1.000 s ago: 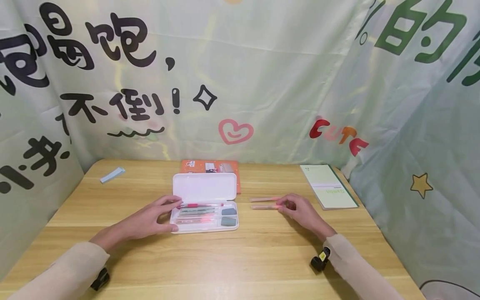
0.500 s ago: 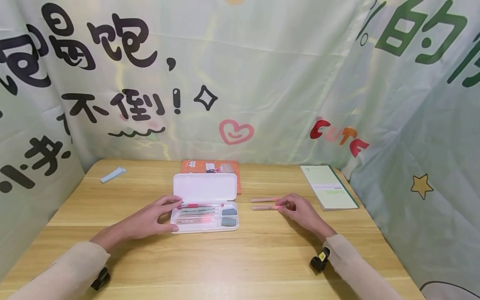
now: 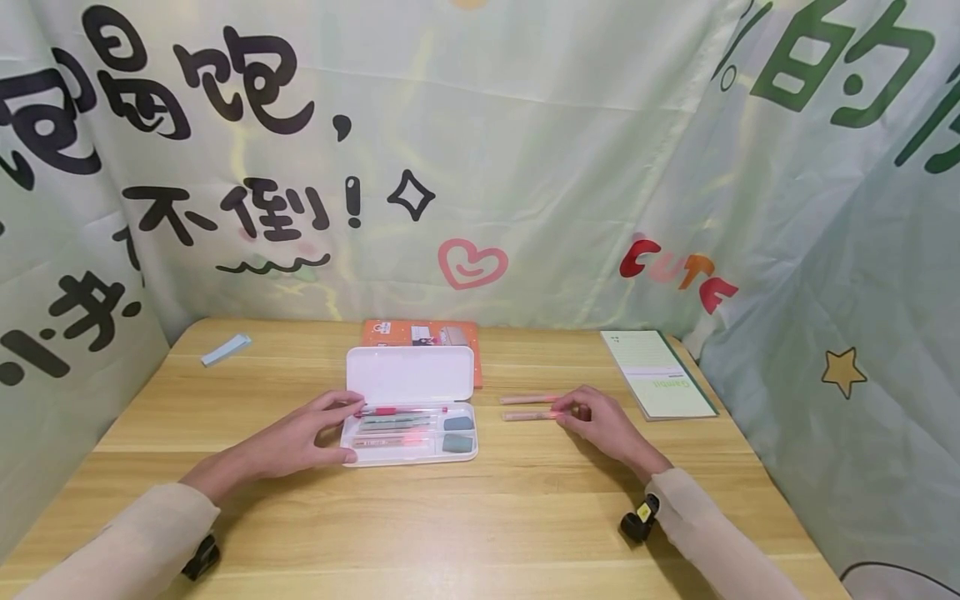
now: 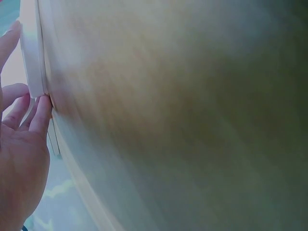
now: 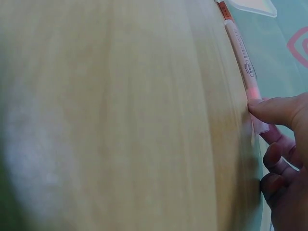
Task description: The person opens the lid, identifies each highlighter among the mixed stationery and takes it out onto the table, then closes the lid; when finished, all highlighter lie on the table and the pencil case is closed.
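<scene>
An open white pencil case [image 3: 408, 458] lies mid-table, its lid [image 3: 409, 373] tipped back. My left hand [image 3: 311, 433] grips its left end, thumb at the front corner and fingers at the back corner. In the left wrist view, fingertips [image 4: 43, 103] press the case's edge. Inside are a red-gripped pen [image 3: 401, 410], several slim pens and two grey-blue erasers [image 3: 457, 443]. To the right, my right hand [image 3: 596, 421] pinches the end of a pale pink pen [image 5: 243, 55] between thumb and fingers. Another pink pen [image 3: 525, 399] lies parallel just behind it, its right end partly behind the hand.
An orange booklet [image 3: 442, 332] lies behind the case, partly covered by its lid. A pale green notepad [image 3: 660, 379] is at the back right, and a light blue strip [image 3: 225, 350] at the back left. Printed cloth [image 3: 525, 167] hangs around the wooden table [image 3: 450, 533].
</scene>
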A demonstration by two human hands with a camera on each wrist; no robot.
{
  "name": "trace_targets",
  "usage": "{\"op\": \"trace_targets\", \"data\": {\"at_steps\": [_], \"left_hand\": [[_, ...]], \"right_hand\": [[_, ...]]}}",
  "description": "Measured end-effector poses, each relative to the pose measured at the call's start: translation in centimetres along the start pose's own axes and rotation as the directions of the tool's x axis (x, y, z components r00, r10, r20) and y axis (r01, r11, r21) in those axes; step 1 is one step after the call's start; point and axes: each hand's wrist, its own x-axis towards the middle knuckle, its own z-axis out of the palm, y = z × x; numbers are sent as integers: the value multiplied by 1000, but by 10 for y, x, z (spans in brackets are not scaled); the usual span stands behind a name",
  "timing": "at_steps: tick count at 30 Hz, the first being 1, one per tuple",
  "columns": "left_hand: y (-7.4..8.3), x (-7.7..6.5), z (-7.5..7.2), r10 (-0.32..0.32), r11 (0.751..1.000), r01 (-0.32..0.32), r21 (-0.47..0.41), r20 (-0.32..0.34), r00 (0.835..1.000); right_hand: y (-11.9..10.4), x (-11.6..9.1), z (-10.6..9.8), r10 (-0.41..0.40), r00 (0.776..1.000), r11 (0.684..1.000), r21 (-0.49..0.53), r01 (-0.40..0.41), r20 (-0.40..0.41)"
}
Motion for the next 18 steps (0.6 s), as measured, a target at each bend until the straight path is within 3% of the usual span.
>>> {"op": "trace_targets", "data": {"at_steps": [18], "left_hand": [[-2, 0, 0, -17, 1000, 17, -5, 7, 1000]], "right_hand": [[-9, -3, -4, 19, 1000, 998, 58, -19, -15]]}}
